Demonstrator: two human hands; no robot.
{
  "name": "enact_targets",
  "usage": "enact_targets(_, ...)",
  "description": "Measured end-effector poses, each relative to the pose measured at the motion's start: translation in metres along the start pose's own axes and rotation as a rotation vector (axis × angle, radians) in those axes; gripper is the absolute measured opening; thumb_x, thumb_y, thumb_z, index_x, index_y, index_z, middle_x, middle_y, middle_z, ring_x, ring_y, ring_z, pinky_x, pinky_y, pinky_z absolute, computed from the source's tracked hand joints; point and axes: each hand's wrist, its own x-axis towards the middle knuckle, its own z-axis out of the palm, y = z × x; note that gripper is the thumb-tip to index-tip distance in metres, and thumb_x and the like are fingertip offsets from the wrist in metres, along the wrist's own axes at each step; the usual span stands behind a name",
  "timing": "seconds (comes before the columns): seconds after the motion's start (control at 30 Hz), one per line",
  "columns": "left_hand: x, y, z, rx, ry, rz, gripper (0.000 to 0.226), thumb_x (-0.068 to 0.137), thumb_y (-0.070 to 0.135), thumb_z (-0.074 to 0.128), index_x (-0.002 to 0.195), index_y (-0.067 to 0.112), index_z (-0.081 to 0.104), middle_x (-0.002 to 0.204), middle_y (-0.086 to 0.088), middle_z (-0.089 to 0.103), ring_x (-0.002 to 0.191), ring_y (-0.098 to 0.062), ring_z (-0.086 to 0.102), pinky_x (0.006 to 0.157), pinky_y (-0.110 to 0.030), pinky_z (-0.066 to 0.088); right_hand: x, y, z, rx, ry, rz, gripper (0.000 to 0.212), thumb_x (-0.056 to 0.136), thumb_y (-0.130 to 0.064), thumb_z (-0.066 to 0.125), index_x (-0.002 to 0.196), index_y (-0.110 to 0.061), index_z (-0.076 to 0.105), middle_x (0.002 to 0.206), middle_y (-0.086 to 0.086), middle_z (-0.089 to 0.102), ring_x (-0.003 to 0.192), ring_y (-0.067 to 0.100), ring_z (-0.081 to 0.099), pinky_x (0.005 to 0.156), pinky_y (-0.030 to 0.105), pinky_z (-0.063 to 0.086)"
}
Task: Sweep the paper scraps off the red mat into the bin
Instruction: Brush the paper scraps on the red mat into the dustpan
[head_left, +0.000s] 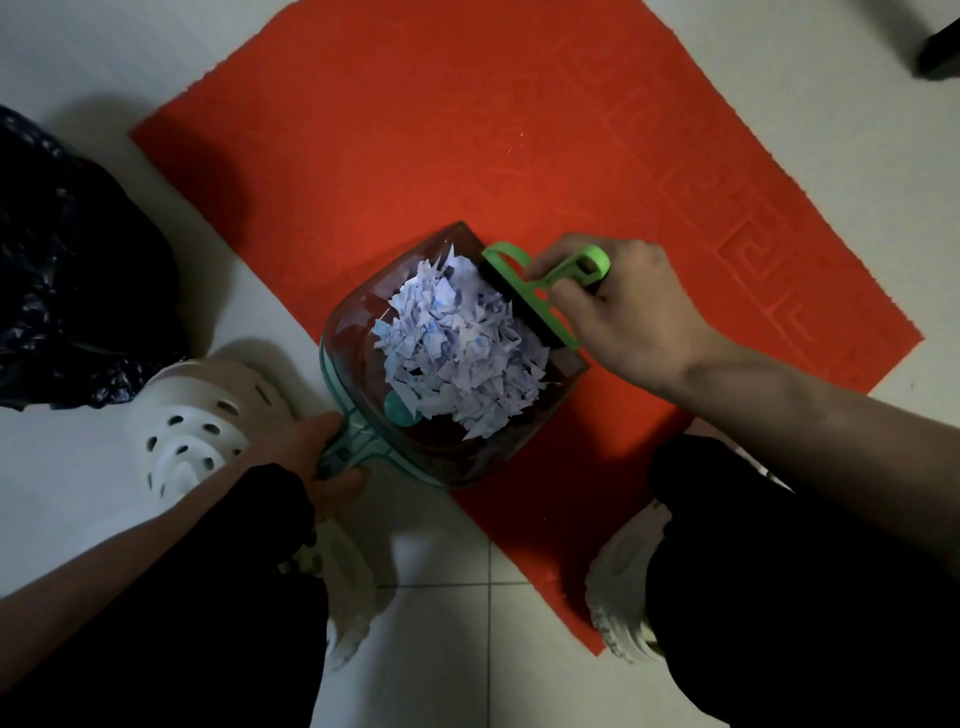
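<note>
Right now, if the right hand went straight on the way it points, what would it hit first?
Most likely the heap of paper scraps in the dustpan: the right hand holds its green brush at that pile's edge.

Bare red mat (415, 130) beyond the dustpan (344, 332); white perforated object (197, 415) between dustpan and black bin bag (78, 260).
</note>
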Motion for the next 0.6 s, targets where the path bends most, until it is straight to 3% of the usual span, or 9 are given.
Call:
enact_targets(0.1, 0.000, -0.006, 0.000, -0.033, 0.002, 0.045, 0.029, 0.078, 0.022, 0.072, 0.068, 0.030, 0.047, 0.057, 0.012, 0.048, 0.048, 0.001, 0.045, 0.044, -0.010, 0.029, -0.001, 0.002, -0.017, 0.055, 0.110, 0.026, 0.025, 0.083, -0.006, 0.051, 0.090, -0.018, 0.072, 0.057, -0.011, 0.053, 0.044, 0.001, 0.046, 0.046, 0.009, 0.030)
enact_targets(0.17, -0.002, -0.012, 0.000, -0.116, -0.011, 0.060, 0.041, 0.076, 0.015, 0.074, 0.063, 0.036, 0.042, 0.051, 0.011, 0.049, 0.039, 0.001, 0.050, 0.039, -0.009, 0.036, 0.001, 0.010, -0.028, 0.059, 0.185, 0.075, 0.025, 0.083, -0.007, 0.049, 0.089, -0.017, 0.071, 0.057, -0.009, 0.053, 0.043, 0.002, 0.044, 0.044, 0.009, 0.028)
enact_targets(0.23, -0.006, -0.018, 0.001, -0.172, 0.024, 0.038, 0.043, 0.072, 0.010, 0.076, 0.064, 0.039, 0.045, 0.049, 0.013, 0.051, 0.041, 0.003, 0.056, 0.041, -0.003, 0.039, 0.002, 0.021, -0.035, 0.021, 0.257, 0.124, 0.024, 0.083, -0.008, 0.049, 0.089, -0.016, 0.071, 0.061, -0.006, 0.055, 0.047, 0.002, 0.047, 0.046, 0.009, 0.029)
enact_targets(0.3, -0.011, -0.020, 0.001, -0.161, 0.058, 0.012, 0.032, 0.067, 0.008, 0.080, 0.069, 0.033, 0.060, 0.049, 0.022, 0.048, 0.044, 0.000, 0.058, 0.037, -0.007, 0.035, 0.003, 0.034, -0.038, -0.025, 0.295, 0.160, 0.022, 0.085, -0.010, 0.049, 0.091, -0.013, 0.070, 0.062, -0.007, 0.052, 0.049, 0.004, 0.047, 0.048, 0.012, 0.028)
enact_targets(0.33, -0.013, -0.019, 0.001, -0.130, 0.074, 0.021, 0.023, 0.064, 0.006, 0.083, 0.075, 0.019, 0.068, 0.051, 0.026, 0.044, 0.049, -0.004, 0.058, 0.041, -0.006, 0.030, 0.003, 0.039, -0.036, -0.053, 0.295, 0.178, 0.021, 0.087, -0.012, 0.049, 0.093, -0.012, 0.070, 0.064, -0.005, 0.052, 0.051, 0.007, 0.045, 0.051, 0.016, 0.028)
enact_targets(0.4, -0.014, -0.018, 0.002, -0.054, 0.103, 0.044, 0.031, 0.058, 0.002, 0.086, 0.086, -0.001, 0.072, 0.057, 0.023, 0.044, 0.057, -0.013, 0.051, 0.053, -0.007, 0.028, 0.003, 0.044, -0.030, -0.101, 0.260, 0.197, 0.020, 0.088, -0.013, 0.051, 0.096, -0.011, 0.069, 0.074, 0.004, 0.059, 0.057, 0.014, 0.046, 0.060, 0.022, 0.031)
enact_targets(0.47, -0.012, -0.017, 0.004, -0.032, 0.137, 0.023, 0.034, 0.060, 0.003, 0.086, 0.090, -0.005, 0.072, 0.064, 0.009, 0.050, 0.062, -0.012, 0.049, 0.054, -0.009, 0.027, 0.001, 0.040, -0.019, -0.133, 0.198, 0.157, 0.019, 0.087, -0.011, 0.054, 0.098, -0.012, 0.070, 0.090, 0.013, 0.067, 0.070, 0.024, 0.055, 0.067, 0.029, 0.037)
enact_targets(0.6, -0.009, -0.018, 0.008, -0.027, 0.107, -0.009, 0.033, 0.067, 0.010, 0.081, 0.095, 0.000, 0.070, 0.068, 0.002, 0.056, 0.062, -0.012, 0.050, 0.051, -0.013, 0.030, -0.005, 0.018, 0.009, -0.153, 0.026, 0.002, 0.021, 0.087, -0.011, 0.056, 0.104, -0.015, 0.069, 0.106, 0.013, 0.066, 0.093, 0.032, 0.062, 0.084, 0.034, 0.044)
